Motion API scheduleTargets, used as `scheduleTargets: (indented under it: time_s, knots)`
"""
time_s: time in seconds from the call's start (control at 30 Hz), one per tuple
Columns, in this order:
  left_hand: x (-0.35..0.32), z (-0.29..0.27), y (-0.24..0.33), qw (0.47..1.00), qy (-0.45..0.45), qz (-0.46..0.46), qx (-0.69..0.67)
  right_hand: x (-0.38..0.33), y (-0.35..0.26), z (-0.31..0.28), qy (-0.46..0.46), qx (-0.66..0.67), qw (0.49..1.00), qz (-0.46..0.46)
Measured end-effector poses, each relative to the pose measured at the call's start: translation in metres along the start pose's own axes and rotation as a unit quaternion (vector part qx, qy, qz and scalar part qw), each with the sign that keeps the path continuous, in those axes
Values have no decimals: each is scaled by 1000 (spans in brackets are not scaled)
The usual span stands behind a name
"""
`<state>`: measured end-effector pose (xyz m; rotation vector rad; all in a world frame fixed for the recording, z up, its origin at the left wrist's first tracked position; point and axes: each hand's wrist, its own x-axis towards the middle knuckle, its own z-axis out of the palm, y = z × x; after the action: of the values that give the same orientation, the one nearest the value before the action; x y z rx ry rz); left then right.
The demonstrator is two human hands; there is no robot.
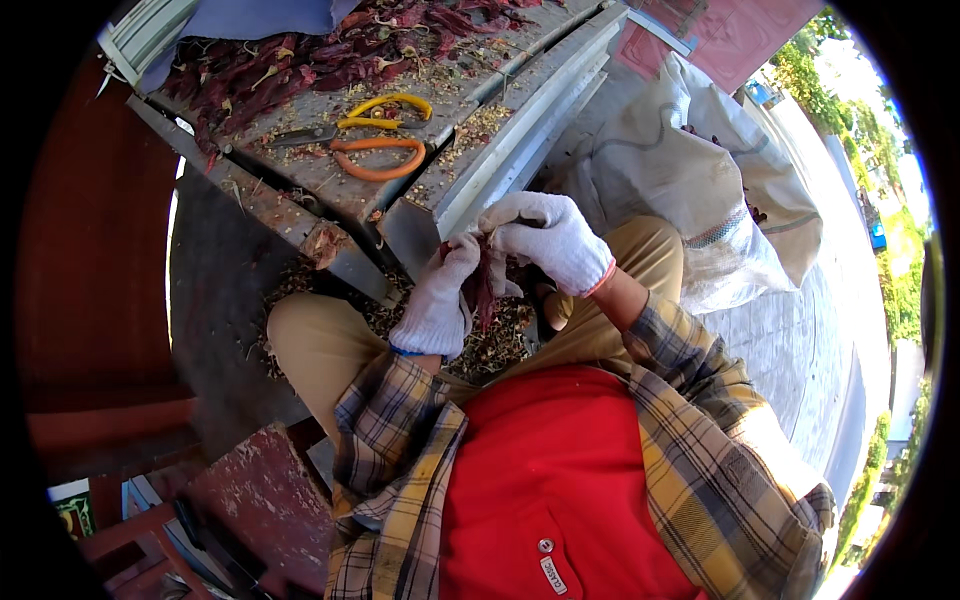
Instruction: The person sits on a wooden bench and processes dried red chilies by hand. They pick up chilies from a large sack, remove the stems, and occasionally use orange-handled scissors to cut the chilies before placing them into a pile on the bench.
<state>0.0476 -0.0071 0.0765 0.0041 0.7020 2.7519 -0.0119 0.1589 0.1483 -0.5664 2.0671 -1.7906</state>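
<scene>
Both my hands wear white knit gloves and meet above my lap. My left hand (pixel 440 300) and my right hand (pixel 545 238) pinch the same dried dark-red chili pepper (pixel 485 290), which hangs down between them. Chili seeds and flakes (pixel 490 345) lie scattered on the ground between my knees. On the wooden table in front lie a pile of dried red chilies (pixel 300 60) and two pairs of scissors, one with yellow handles (pixel 385 110) and one with orange handles (pixel 378 158).
A worn wooden table (pixel 300 200) with metal rails (pixel 520 140) stands right in front of me. A large white woven sack (pixel 700 180) sits to my right on paved ground. A blue cloth (pixel 260 15) lies at the table's far edge. Red wooden furniture (pixel 110 300) is at my left.
</scene>
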Motion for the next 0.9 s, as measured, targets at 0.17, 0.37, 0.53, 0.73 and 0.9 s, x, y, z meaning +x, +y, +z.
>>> scheduleTargets:
  time_s: [0.17,0.37,0.53,0.73,0.9]
  knots:
    - [2,-10,0,999,32,-11,4,7,7,-1,-27,-271,918,-288]
    - [0,-3,-1,998,64,3,-15,-6,-1,20,34,-62,997,-20]
    - [-2,11,0,994,80,48,56,-3,-10,20,40,132,978,155]
    - [-1,8,-3,995,61,69,43,4,-5,12,13,231,951,207]
    - [-1,5,-1,992,64,93,59,4,-24,18,57,5,983,176]
